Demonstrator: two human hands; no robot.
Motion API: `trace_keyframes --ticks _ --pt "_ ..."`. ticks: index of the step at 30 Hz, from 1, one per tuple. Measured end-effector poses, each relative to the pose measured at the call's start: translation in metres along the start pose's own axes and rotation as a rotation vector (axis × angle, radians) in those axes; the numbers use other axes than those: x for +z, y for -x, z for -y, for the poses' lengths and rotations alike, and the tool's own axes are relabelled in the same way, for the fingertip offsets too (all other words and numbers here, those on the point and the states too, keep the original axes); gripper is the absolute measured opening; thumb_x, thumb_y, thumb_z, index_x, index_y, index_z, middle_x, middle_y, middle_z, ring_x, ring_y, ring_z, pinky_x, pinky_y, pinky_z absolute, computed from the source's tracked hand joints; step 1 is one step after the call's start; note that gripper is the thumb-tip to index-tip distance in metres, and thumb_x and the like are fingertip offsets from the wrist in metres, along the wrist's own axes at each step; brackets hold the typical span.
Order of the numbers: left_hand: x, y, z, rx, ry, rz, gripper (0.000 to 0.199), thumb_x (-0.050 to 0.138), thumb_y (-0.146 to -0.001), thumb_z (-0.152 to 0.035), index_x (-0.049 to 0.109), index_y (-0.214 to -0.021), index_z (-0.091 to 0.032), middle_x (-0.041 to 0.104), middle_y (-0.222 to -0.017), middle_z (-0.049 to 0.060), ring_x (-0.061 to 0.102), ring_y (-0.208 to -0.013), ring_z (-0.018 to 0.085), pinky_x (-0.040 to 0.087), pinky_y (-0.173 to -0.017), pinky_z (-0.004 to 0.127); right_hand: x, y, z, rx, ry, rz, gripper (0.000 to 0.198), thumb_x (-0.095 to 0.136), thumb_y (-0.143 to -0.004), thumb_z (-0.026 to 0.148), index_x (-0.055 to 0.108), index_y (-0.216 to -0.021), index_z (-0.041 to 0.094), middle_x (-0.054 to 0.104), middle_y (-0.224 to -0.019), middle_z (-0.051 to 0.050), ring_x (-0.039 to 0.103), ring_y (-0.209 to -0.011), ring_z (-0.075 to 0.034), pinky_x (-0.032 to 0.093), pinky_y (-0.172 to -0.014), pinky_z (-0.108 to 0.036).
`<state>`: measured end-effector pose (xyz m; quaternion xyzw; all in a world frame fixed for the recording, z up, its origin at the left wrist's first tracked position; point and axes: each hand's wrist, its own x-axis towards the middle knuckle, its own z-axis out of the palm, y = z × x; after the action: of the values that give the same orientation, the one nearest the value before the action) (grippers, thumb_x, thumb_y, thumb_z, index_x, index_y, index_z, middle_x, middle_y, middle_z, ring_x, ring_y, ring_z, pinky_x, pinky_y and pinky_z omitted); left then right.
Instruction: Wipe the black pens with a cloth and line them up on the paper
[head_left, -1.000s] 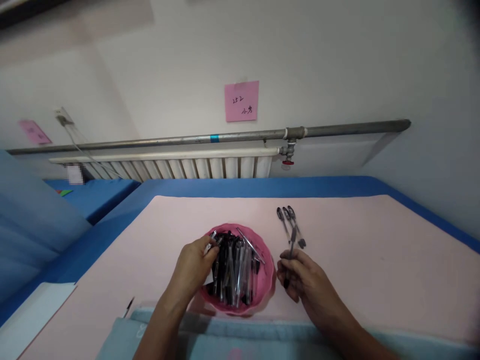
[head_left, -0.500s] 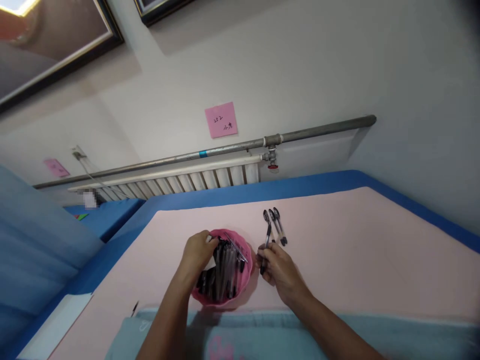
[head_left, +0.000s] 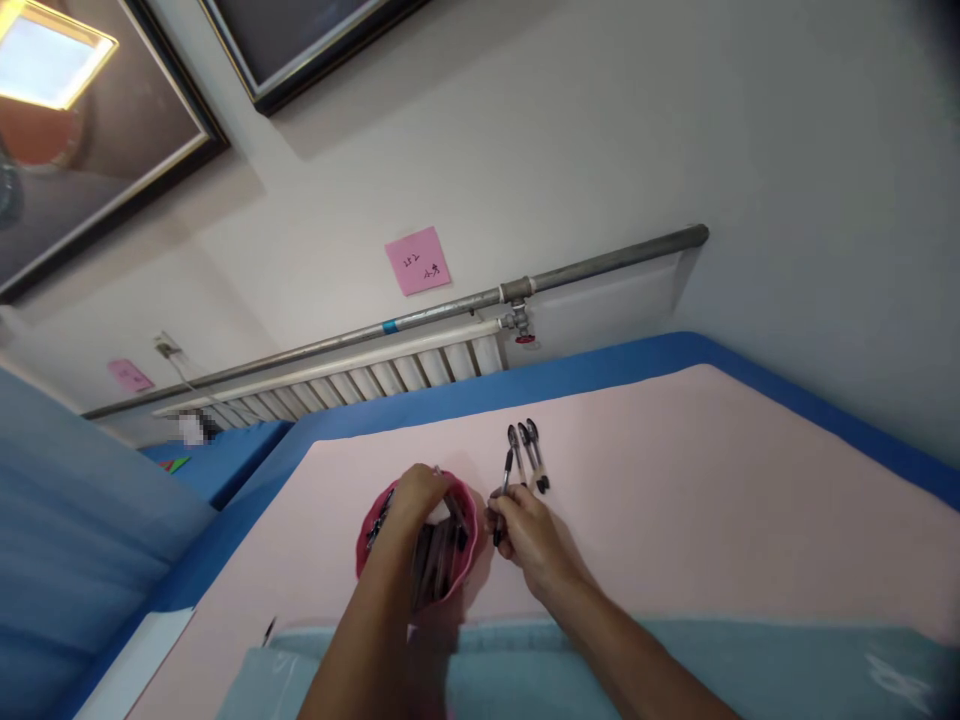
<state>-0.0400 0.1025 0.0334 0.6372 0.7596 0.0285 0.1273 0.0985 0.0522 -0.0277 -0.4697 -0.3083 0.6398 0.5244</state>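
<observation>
In the head view, the left hand [head_left: 421, 490] reaches back-up over the pink basket [head_left: 472, 522], fingers hidden among the pens [head_left: 431, 562], so its grip cannot be told, and its forearm covers part of the pile. Just beside the basket, the right hand [head_left: 525, 522] pinches a slanting black-ended pen [head_left: 508, 468], partly hidden by the fingers, near three pens [head_left: 534, 452] on the pink sheet [head_left: 675, 500].
</observation>
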Motion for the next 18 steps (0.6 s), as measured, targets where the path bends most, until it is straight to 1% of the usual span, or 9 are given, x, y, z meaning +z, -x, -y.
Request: trace_keyframes --ticks 3,6,8,10,12,15,17,18 --pt "-0.023 0.009 0.009 -0.014 0.045 0.005 0.031 0.045 -0.076 -0.034 0.068 -0.081 -0.014 0.071 -0.081 0.012 0.064 -0.066 0.018 0.041 -0.052 0.022 0.0 -0.002 0.0 -0.005 -0.001 0.004 0.004 0.049 -0.065 0.021 0.048 -0.062 0.021 0.054 -0.049 0.004 0.04 -0.035 -0.008 0.026 -0.033 -0.019" --pt "-0.041 0.022 0.023 -0.017 0.022 0.047 0.023 0.052 -0.069 -0.033 0.066 -0.069 -0.016 0.068 -0.069 0.008 0.061 -0.058 0.017 0.037 -0.046 0.022 0.001 -0.002 0.0 -0.004 -0.002 0.003 0.004 0.048 -0.065 0.02 0.047 -0.061 0.021 0.053 -0.048 0.005 0.04 -0.035 -0.007 0.026 -0.033 -0.019" --pt "-0.045 0.031 0.031 -0.031 -0.02 0.064 0.016 0.056 -0.065 -0.029 0.063 -0.061 -0.016 0.066 -0.063 0.007 0.06 -0.055 0.018 0.035 -0.045 0.023 0.001 -0.002 0.0 -0.001 -0.002 0.002 0.005 0.048 -0.064 0.019 0.046 -0.06 0.021 0.053 -0.047 0.005 0.04 -0.035 -0.007 0.026 -0.033 -0.018" --pt "-0.043 0.037 0.036 -0.044 -0.068 0.049 0.014 0.058 -0.063 -0.028 0.063 -0.06 -0.016 0.066 -0.063 0.008 0.06 -0.058 0.02 0.036 -0.047 0.024 0.001 -0.001 0.0 -0.001 -0.003 0.005 0.005 0.047 -0.064 0.019 0.045 -0.06 0.021 0.052 -0.046 0.005 0.041 -0.035 -0.007 0.026 -0.034 -0.018" --pt "-0.038 0.038 0.036 -0.046 -0.111 0.0 0.015 0.057 -0.065 -0.029 0.065 -0.065 -0.015 0.068 -0.071 0.01 0.062 -0.067 0.022 0.038 -0.053 0.025 0.001 -0.001 0.0 -0.004 -0.004 0.011 0.005 0.047 -0.064 0.018 0.045 -0.06 0.021 0.051 -0.046 0.005 0.041 -0.035 -0.007 0.026 -0.034 -0.018" --pt "-0.028 0.032 0.026 -0.018 -0.143 -0.073 0.022 0.052 -0.073 -0.028 0.066 -0.083 -0.015 0.07 -0.089 0.012 0.062 -0.082 0.021 0.04 -0.064 0.025 0.0 -0.001 0.0 -0.009 -0.006 0.019 0.005 0.047 -0.064 0.018 0.045 -0.06 0.021 0.052 -0.047 0.005 0.04 -0.035 -0.007 0.026 -0.033 -0.018" --pt "-0.019 0.026 0.017 0.01 -0.148 -0.083 0.025 0.048 -0.077 -0.026 0.066 -0.092 -0.016 0.069 -0.095 0.011 0.062 -0.087 0.02 0.041 -0.069 0.025 0.0 -0.002 0.0 -0.012 -0.007 0.018 0.005 0.047 -0.064 0.019 0.045 -0.06 0.021 0.053 -0.047 0.004 0.042 -0.036 -0.008 0.026 -0.033 -0.018" --pt "-0.014 0.023 0.013 0.019 -0.152 -0.073 0.025 0.048 -0.078 -0.024 0.066 -0.093 -0.016 0.069 -0.096 0.011 0.062 -0.089 0.02 0.042 -0.071 0.025 0.0 -0.002 0.0 -0.013 -0.008 0.017 0.005 0.047 -0.065 0.019 0.045 -0.06 0.021 0.053 -0.047 0.004 0.042 -0.037 -0.008 0.025 -0.033 -0.018"
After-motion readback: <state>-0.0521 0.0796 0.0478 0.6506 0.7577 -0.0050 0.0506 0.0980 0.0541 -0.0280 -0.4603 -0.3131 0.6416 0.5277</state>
